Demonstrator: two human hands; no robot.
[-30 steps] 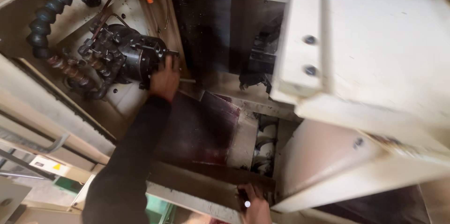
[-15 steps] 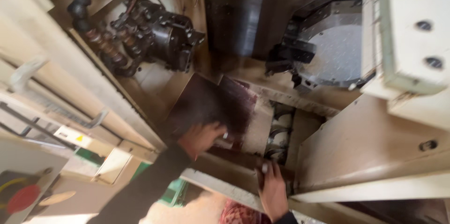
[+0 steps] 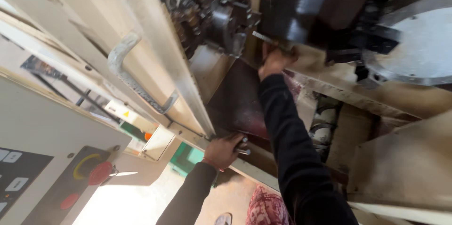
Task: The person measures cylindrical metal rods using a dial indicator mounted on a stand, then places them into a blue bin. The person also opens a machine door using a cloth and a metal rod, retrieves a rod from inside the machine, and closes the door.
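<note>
While the right hand (image 3: 275,60) reaches deep into the machine, its fingers closed around a slim metal rod (image 3: 264,38) that points toward the dark chuck (image 3: 221,18), the left hand (image 3: 225,148) stays low at the front edge of the enclosure, curled around a few short metal pieces (image 3: 242,146) (how many, I cannot tell). The rod sits just in front of the chuck's face and appears not yet seated in it, so the loading looks under way rather than finished. The pieces in the left hand have not gone in either, which suggests more parts are waiting. The sliding door (image 3: 141,55) with its grey handle (image 3: 129,72) stands open, and the control panel (image 3: 52,173) with its red button is untouched at lower left.
</note>
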